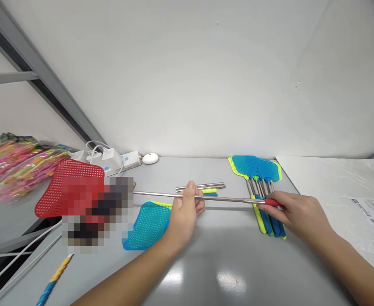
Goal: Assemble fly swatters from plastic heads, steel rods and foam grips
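A red fly swatter (75, 171) with a long metal rod lies across the view, its mesh head at the left and its red handle at the right. My left hand (184, 214) is closed round the middle of the rod. At the far end, my right hand (297, 212) grips the red handle. Below and left of my left hand lie blue and yellow-green swatter heads (148, 227), partly hidden by my wrist. Just behind that hand are loose metal rods (211, 185) with yellow-green and blue handles. Several blue and yellow-green fly swatters (255, 168) sit in a pile near my right hand.
Bagged colourful goods (18, 170) are at the left. White plugs and a power strip (110, 159) with cables stand at the back, beside a white rounded device (150, 158). White plastic sheeting (340, 182) covers the right side. A yellow-and-blue wrapped cable (55, 276) runs lower left.
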Demonstrator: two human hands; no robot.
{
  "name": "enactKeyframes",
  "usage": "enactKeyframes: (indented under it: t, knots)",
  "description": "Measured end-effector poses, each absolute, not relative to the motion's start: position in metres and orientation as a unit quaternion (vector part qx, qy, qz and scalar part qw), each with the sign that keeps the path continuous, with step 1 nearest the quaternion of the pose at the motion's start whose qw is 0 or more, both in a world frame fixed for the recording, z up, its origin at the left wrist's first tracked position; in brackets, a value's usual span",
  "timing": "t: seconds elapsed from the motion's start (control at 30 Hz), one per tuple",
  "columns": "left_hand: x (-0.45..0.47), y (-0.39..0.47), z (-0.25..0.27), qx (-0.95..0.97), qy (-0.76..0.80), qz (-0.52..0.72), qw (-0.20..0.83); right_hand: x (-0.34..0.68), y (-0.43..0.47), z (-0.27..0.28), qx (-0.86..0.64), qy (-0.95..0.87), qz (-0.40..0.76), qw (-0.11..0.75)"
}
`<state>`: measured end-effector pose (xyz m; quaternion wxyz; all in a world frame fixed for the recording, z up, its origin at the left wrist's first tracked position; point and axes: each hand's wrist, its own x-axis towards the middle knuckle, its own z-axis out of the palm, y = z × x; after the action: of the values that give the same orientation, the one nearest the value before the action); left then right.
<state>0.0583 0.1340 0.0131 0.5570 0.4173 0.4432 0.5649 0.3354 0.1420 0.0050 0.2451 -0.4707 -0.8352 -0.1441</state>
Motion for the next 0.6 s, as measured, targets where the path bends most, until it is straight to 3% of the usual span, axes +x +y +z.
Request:
enactKeyframes:
  t: [0.2,0.43,0.6]
  knots:
    - [0.045,0.139,0.023,0.460,0.406,0.592,0.522,0.344,0.145,0.012,-0.483,-0.844,-0.074,0.220]
    - [0.017,0.164,0.039,0.298,0.364,0.753,0.461,0.376,0.158,0.009,-0.532,-0.820,-0.054,0.202]
    - [-0.002,0.175,0.043,0.249,0.349,0.796,0.428,0.387,0.162,0.011,-0.569,-0.796,-0.046,0.199]
